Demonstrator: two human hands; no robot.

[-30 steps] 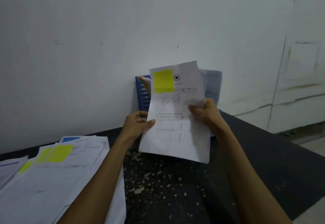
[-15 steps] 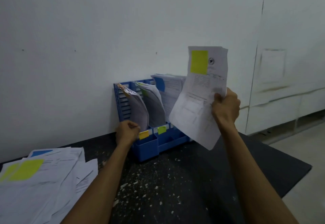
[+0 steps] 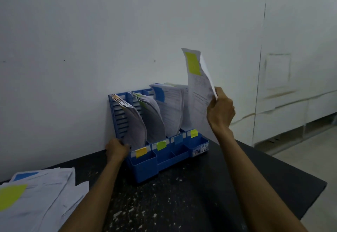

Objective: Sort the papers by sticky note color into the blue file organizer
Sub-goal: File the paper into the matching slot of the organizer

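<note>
Right hand (image 3: 221,112): gripping paper (image 3: 197,93) with yellow note (image 3: 192,64), upright
Left hand (image 3: 116,149): holding organizer (image 3: 145,168) left side

Wall (image 3: 91,40): plain white, faintly marked, from 9 to 1 o'clock.
Table (image 3: 182,204): black, white-flecked, at 6 o'clock, against the wall.
Panels (image 3: 300,104): white, stained, at 3 o'clock.
Floor (image 3: 321,158): pale, at 4 o'clock.
Light: dim.

Black table (image 3: 182,204): organizer (image 3: 145,166), loose papers (image 3: 45,195).
</note>
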